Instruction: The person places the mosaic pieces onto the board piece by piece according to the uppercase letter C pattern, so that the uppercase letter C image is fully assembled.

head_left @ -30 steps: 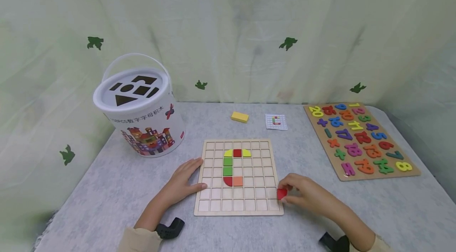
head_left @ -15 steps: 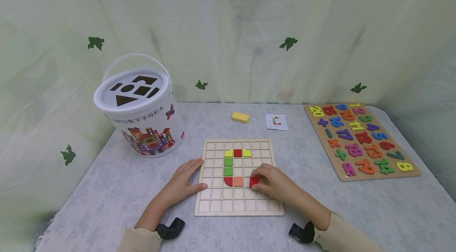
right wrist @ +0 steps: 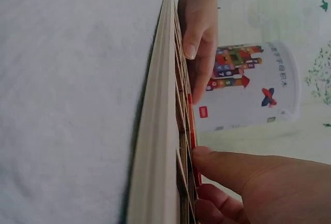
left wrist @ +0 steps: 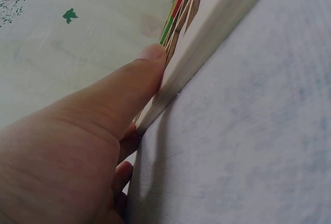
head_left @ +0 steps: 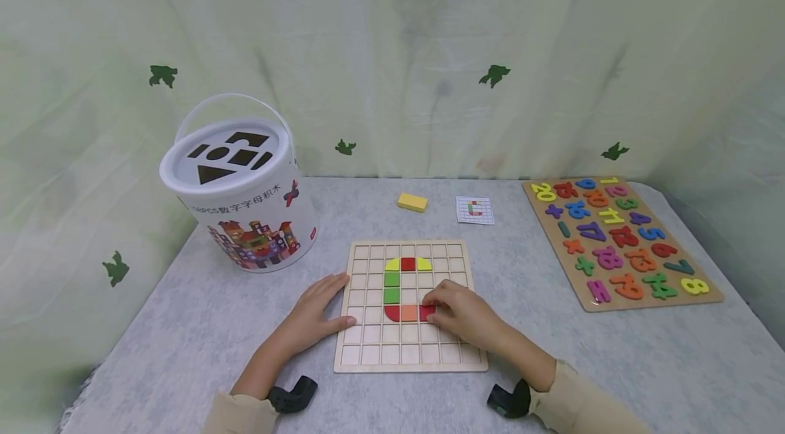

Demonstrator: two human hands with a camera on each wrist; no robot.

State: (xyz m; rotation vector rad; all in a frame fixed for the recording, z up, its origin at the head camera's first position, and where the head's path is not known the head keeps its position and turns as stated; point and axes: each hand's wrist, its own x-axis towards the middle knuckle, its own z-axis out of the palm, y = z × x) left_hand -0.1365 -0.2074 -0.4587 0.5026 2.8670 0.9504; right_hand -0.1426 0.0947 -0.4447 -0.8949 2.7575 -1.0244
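A wooden grid board (head_left: 374,354) lies flat on the table, with colored tiles forming a C-like shape. My right hand (head_left: 465,315) pinches a red tile (head_left: 425,313) at the cell just right of the orange tile (head_left: 409,313). A rounded red tile (head_left: 392,313) sits left of the orange one. Two green tiles (head_left: 391,287) stand in a column above it, and the top row has a red square (head_left: 407,264) between two yellow tiles (head_left: 424,264). My left hand (head_left: 315,311) rests at the board's left edge, fingers extended; its thumb (left wrist: 139,74) touches the rim.
A white block bucket (head_left: 245,216) stands at the back left. Behind the board lie a yellow block (head_left: 412,202) and a small pattern card (head_left: 475,210) showing a C-like figure. A number puzzle board (head_left: 619,243) lies at the right.
My right hand has carried the red tile leftward from the board's right edge to the cell beside the orange tile. The left hand has stayed at the board's left edge.
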